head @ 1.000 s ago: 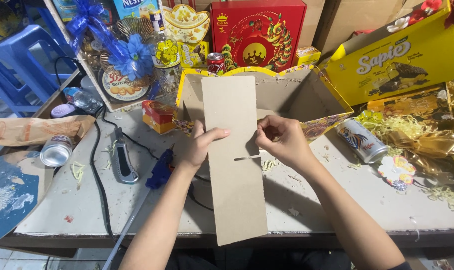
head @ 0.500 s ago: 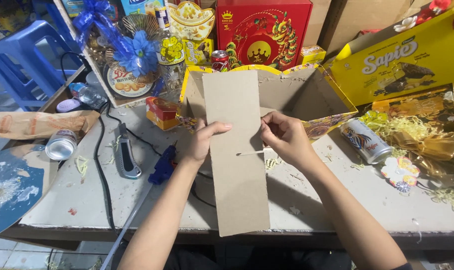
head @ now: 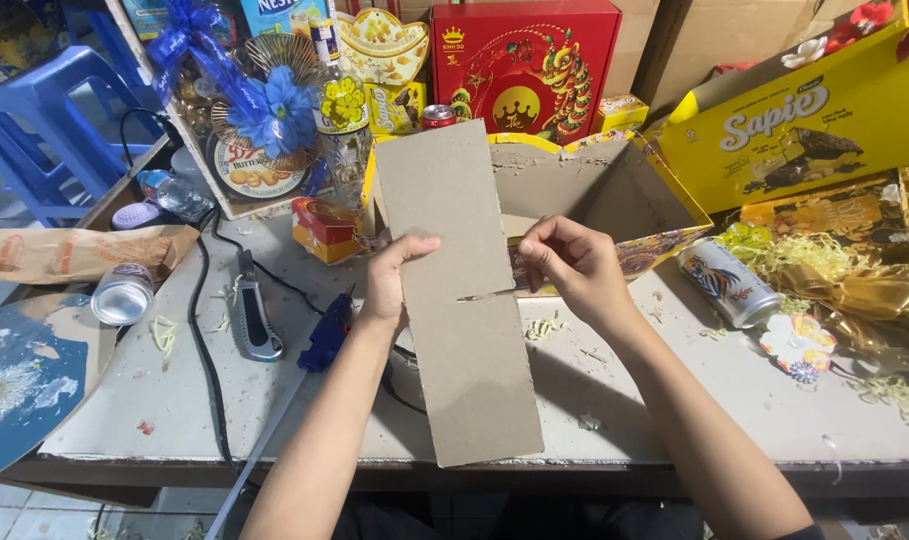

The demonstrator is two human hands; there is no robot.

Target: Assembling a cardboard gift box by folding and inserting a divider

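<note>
A long strip of brown cardboard stands tilted up in front of me over the grey table. My left hand grips its left edge about midway, thumb on the front. My right hand pinches its right edge beside a short horizontal slit that runs in from that side. Behind the strip sits an open cardboard tray with a yellow printed rim.
A utility knife and a blue glue gun with a black cable lie left of my arms. Drink cans, gift boxes, a basket with a blue bow and gold shredded paper crowd the table.
The cardboard strip has been lifted a little and tilted more upright. Both hands keep their hold at the slit.
</note>
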